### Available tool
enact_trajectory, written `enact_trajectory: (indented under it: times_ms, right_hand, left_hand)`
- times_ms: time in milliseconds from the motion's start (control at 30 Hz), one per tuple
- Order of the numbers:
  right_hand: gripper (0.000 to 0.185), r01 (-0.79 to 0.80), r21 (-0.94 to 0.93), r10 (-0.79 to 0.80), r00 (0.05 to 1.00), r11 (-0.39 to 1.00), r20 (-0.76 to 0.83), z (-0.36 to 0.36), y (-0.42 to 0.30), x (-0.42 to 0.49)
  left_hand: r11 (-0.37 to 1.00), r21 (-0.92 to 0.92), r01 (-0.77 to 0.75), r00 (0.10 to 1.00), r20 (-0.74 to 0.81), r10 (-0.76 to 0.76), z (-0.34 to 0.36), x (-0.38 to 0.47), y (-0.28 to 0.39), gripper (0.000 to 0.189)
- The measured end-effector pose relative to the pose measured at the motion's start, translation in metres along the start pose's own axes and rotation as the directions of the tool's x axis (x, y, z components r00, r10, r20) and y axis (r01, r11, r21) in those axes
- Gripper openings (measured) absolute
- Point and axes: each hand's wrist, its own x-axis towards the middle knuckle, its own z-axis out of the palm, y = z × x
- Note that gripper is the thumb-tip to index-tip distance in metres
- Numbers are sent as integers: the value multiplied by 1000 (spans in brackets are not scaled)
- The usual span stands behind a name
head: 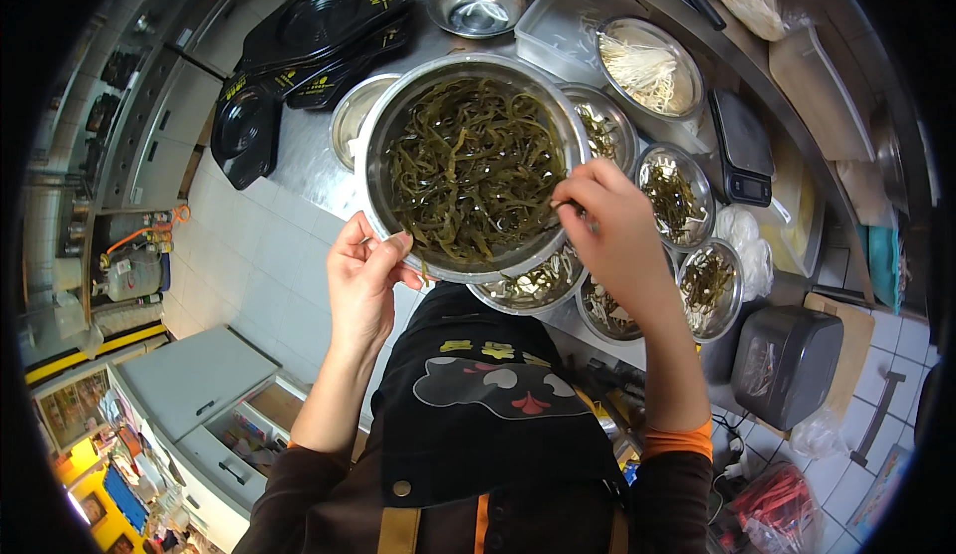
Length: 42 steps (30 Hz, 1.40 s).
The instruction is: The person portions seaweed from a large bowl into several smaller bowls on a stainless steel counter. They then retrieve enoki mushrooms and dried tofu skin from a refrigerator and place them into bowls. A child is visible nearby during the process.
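A large metal bowl (371,203) of dark green seaweed strips (478,173) is tilted towards me above the worktop. My left hand (370,259) grips its lower left rim, thumb on top. At the bowl's right side, the fingertips of my right hand (605,218) are pinched on a bit of seaweed (569,207). Smaller metal bowls with seaweed over pale strips surround the big one: a bowl at the right (676,192), a lower right bowl (709,289) and a bowl near my apron (530,285). My right forearm and the large bowl partly hide others.
Enoki mushrooms (646,69) fill a metal bowl at the back right, beside a clear plastic tub (560,24). A digital scale (739,143) stands further right. Black trays (321,24) are stacked at the left end of the steel worktop (314,136). An empty-looking metal bowl (478,7) sits behind.
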Motion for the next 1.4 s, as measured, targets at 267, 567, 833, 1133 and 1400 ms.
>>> enact_trajectory:
  times_ms: [267, 567, 833, 1133, 1400]
  right_hand:
    - [11, -188, 622, 246, 969, 760, -7, -56, -42, 22]
    - [12, 204, 480, -68, 956, 853, -286, -122, -86, 31]
    - [12, -56, 41, 55, 998, 998, 27, -61, -84, -3]
    - [31, 165, -151, -149, 982, 975, 113, 8, -40, 36]
    - [12, -73, 241, 68, 997, 968, 32, -26, -61, 48]
  left_hand:
    - [995, -84, 60, 998, 22, -58, -5, 4, 5, 6]
    - [985, -90, 147, 989, -11, -149, -22, 29, -22, 8]
    - [995, -91, 34, 996, -83, -41, -50, 40, -19, 7]
    - [990, -130, 47, 999, 15, -45, -26, 24, 13, 10]
    - [985, -134, 105, 991, 96, -92, -18, 28, 5, 12]
